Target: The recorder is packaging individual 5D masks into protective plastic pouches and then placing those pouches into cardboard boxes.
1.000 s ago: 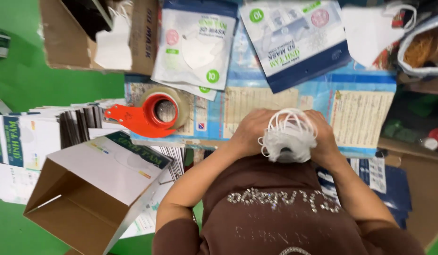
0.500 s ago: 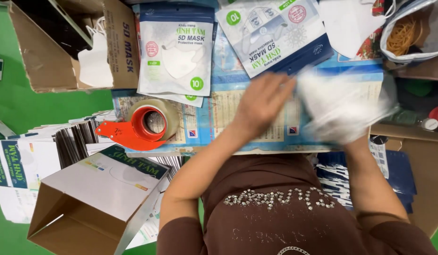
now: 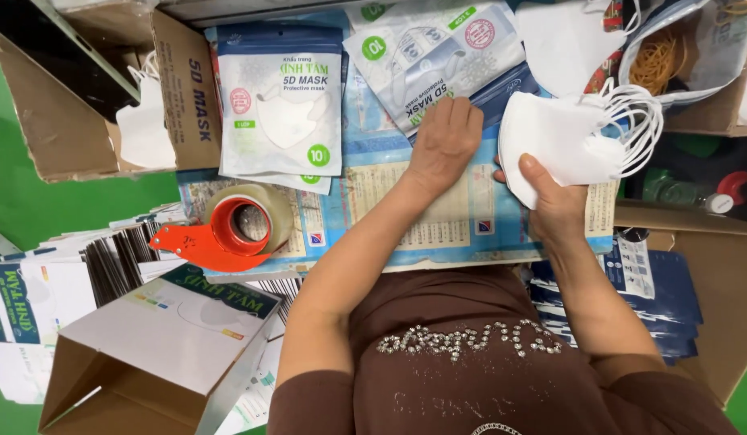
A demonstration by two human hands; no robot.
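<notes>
Fingertips of left hand (image 3: 444,145) hidden under mask pouch (image 3: 438,60), grip unclear; right hand (image 3: 550,201) clasping white masks (image 3: 562,141).

White masks (image 3: 560,138) in right hand (image 3: 553,205)

I have a single view, from the camera on the person's head, looking almost straight down and close over the worktable (image 3: 405,242). The torso fills the bottom edge, both forearms reach up into the middle, and the table's far side runs along the top. No second view overlaps it.
</notes>
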